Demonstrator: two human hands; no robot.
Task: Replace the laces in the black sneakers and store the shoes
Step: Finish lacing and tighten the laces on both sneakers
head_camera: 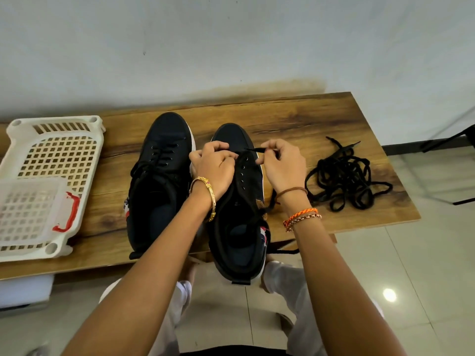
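Two sneakers, one mid-lacing

Two black sneakers on the wooden worktop (295,116). Left sneaker (164,160) laced. Right sneaker (244,201) overhangs the near edge. Left hand (214,168) fingers curled at its eyelets; right hand (281,163) pinches a black lace (253,150). Spare laces (344,176) heaped right; white basket (46,181) left.

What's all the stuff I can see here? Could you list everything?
Sneakers: two, black, side by side mid-table; left sneaker laced, right sneaker with open eyelets, heel past the table's edge.
Lace end: one, black, over the right sneaker's toe.
Loose laces: tangled pile, black, table's right part.
Basket: one, white, red handle, table's left end.
Table: one, wooden, brown.
Left hand: fingers curled at the right sneaker's eyelets.
Right hand: fingers pinch the lace end.
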